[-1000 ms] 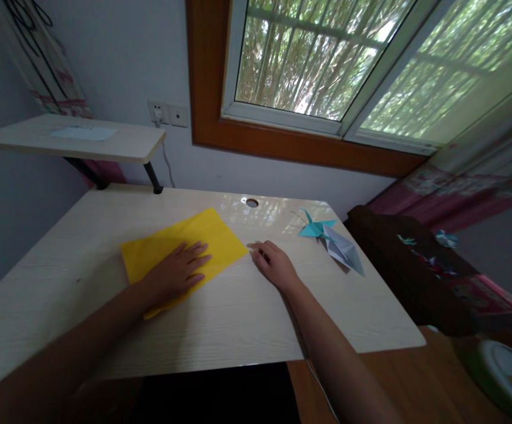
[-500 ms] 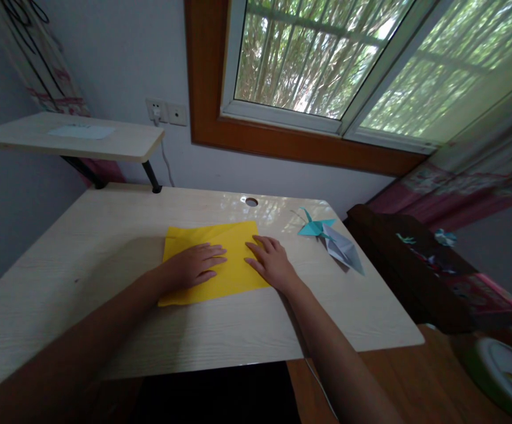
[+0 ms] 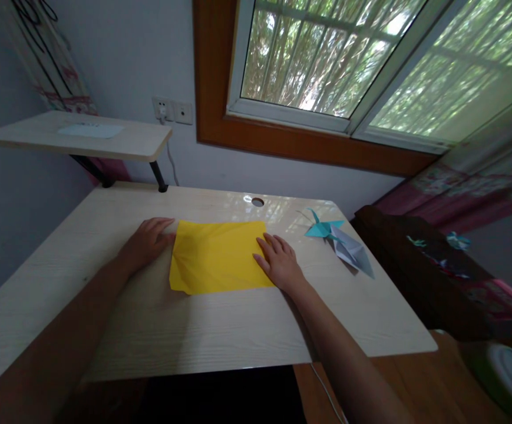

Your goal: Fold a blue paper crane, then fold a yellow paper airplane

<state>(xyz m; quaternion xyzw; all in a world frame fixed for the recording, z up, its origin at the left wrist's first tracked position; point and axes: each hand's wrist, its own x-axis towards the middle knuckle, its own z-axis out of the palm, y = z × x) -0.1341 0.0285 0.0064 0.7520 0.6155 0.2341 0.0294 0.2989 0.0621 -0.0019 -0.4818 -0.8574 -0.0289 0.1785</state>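
Note:
A yellow sheet of paper (image 3: pixel 215 259) lies on the light wooden desk, faintly creased, with its lower left corner slightly uneven. At its left edge is my left hand (image 3: pixel 147 244), fingers stretched toward the upper left corner and the thumb close to the edge. Whether those fingertips touch the paper I cannot tell. My right hand (image 3: pixel 280 262) rests with spread fingers on the sheet's right side. To the right lie a folded turquoise paper crane (image 3: pixel 323 228) and a pale grey-lilac folded paper piece (image 3: pixel 353 253), touching or overlapping.
A raised shelf (image 3: pixel 136 138) on black legs stands at the desk's back left, with a pale paper (image 3: pixel 91 130) on it. The desk (image 3: pixel 233 330) has a cable hole (image 3: pixel 258 202) near the wall. Dark furniture (image 3: pixel 392 259) stands to the right, below the window.
My left hand has slid left off the middle of the yellow paper to its left edge. The right hand stays on the right side. The view has shifted slightly.

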